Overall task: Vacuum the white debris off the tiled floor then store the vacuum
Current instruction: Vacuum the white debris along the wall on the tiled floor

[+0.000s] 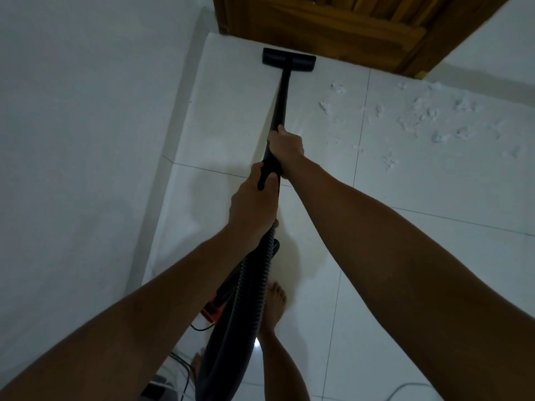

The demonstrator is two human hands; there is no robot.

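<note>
The vacuum head [289, 59] sits on the floor [405, 256] at its far edge, just before the door [333, 27]; the debris [428, 117] lies to its right.

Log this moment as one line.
left hand grips handle | right hand grips wand | nozzle by door | debris right, uncleared

White tiled floor [405, 256], glossy, thin dark grout lines. Vacuum floor head [289, 59] sits flat on the far tile, close to the wooden door [333, 27] and near the left wall [72, 140]. White debris [428, 117] scattered over the far-right tiles, well apart from the head; a few stray bits nearer the middle. Bare foot [275, 302] planted on a near tile. Thin black cable [185, 377] trails on the floor bottom-left; pale cord [405, 389] curves bottom-right.
</note>
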